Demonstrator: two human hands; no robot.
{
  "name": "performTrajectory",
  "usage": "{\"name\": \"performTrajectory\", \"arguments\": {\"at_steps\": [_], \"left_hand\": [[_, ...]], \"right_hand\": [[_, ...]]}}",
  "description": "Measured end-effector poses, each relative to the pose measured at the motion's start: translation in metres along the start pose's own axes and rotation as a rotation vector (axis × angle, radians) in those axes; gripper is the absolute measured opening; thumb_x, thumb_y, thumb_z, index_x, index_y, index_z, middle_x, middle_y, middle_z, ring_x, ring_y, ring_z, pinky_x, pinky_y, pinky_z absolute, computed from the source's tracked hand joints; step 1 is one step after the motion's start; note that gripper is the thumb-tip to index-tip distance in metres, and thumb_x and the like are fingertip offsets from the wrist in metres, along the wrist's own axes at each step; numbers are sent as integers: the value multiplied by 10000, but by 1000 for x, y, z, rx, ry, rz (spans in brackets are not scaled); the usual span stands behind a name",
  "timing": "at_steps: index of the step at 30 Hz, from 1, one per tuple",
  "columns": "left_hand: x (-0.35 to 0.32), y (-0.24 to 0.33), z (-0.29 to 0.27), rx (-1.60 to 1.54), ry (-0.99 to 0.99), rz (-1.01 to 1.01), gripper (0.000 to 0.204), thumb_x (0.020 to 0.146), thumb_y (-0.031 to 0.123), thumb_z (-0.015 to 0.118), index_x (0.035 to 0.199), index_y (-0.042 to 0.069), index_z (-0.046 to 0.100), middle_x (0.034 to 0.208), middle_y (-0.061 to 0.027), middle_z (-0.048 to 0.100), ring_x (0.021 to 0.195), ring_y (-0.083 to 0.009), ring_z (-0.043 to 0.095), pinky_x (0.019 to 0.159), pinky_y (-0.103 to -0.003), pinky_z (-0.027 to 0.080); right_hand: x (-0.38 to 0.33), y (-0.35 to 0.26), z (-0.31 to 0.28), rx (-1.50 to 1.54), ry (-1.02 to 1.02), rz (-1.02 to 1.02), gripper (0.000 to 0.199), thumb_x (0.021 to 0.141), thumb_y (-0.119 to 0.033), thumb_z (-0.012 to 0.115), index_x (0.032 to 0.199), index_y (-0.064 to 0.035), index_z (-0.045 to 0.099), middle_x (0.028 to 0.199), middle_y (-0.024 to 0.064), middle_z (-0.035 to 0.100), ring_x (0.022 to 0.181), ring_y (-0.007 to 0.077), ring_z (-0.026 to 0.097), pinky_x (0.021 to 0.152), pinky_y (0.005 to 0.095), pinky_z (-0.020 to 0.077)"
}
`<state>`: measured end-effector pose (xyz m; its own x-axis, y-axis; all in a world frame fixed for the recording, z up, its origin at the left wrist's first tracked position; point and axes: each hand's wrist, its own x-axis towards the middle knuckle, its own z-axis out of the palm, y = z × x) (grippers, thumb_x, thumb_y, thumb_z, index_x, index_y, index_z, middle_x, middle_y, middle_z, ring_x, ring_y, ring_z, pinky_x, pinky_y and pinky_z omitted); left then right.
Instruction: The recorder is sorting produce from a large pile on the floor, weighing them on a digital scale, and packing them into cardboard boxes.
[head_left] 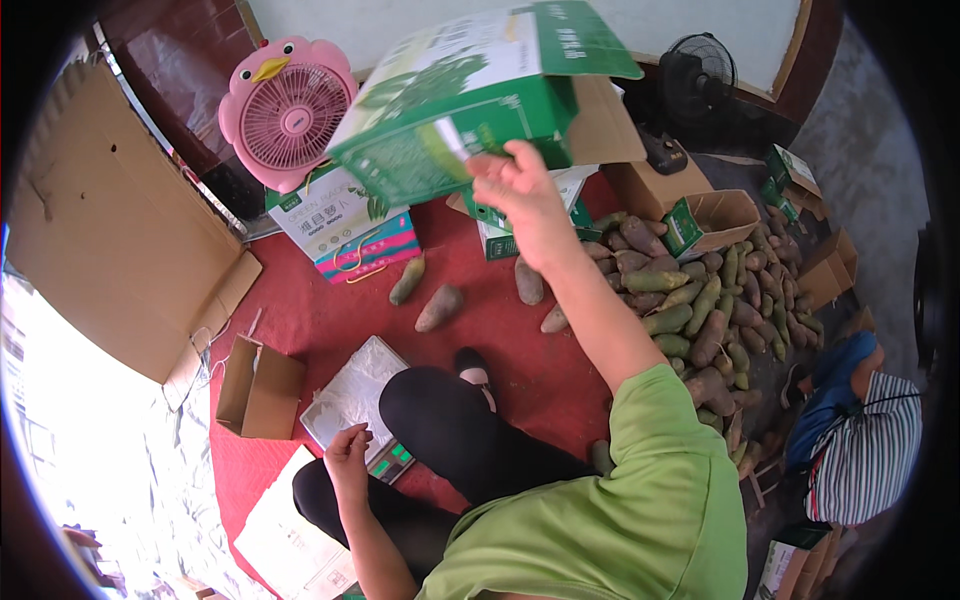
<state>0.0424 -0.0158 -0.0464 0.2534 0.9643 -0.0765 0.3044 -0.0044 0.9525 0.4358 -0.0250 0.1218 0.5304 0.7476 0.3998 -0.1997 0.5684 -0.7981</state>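
A green and white cardboard box (450, 110) is in the air at the top centre, tilted, its flaps hanging loose on the right. My right hand (515, 195) is at its near side, blurred by motion, with the fingers against the printed wall. How firmly they grip is hard to see. My left hand (347, 462) is curled over my knee, beside a digital scale (355, 385) covered in clear plastic. Whatever its fingertips may pinch is too small to make out. Several green and purplish radishes (690, 310) lie heaped on the right; a few lie singly on the red floor covering.
A pink bird-shaped fan (290, 115) stands behind boxes (335, 215) at the far left. An open brown carton (258, 388) is beside the scale. A black fan (697, 75) stands at the back. At the right edge sits another person in a striped top (865, 450).
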Motion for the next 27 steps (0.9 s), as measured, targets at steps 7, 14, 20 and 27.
{"name": "performTrajectory", "arguments": {"at_steps": [7, 14, 20, 27], "left_hand": [[-3, 2, -8, -9, 39, 8, 138, 882, 31, 585, 968, 0, 689, 803, -59, 679, 764, -120, 629, 700, -253, 492], [-6, -3, -20, -12, 83, -8, 134, 877, 28, 588, 962, -2, 687, 806, -52, 674, 774, -119, 628, 705, -250, 487], [-5, -6, -22, 135, 117, 70, 133, 815, -5, 625, 928, -3, 694, 782, -85, 654, 726, -135, 639, 658, -236, 476], [-13, 17, -22, 314, 115, 139, 113, 808, 7, 652, 915, -2, 685, 741, -109, 615, 704, -187, 635, 632, -284, 469]], "right_hand": [[-38, 45, 24, -83, -245, 235, 437, 831, 18, 633, 1205, -100, 439, 1038, 37, 528, 950, 103, 519, 823, 236, 435], [-48, 145, 32, -554, -395, -18, 328, 727, 56, 682, 1006, -33, 534, 923, 56, 475, 868, 177, 518, 774, 292, 435], [-87, 223, 41, -712, -683, -24, 391, 659, 85, 686, 1013, -44, 582, 1014, 138, 501, 965, 325, 513, 800, 397, 453], [-94, 311, -31, -754, -605, 109, 243, 664, 68, 553, 878, -32, 608, 833, 146, 557, 836, 342, 544, 786, 369, 439]]}}
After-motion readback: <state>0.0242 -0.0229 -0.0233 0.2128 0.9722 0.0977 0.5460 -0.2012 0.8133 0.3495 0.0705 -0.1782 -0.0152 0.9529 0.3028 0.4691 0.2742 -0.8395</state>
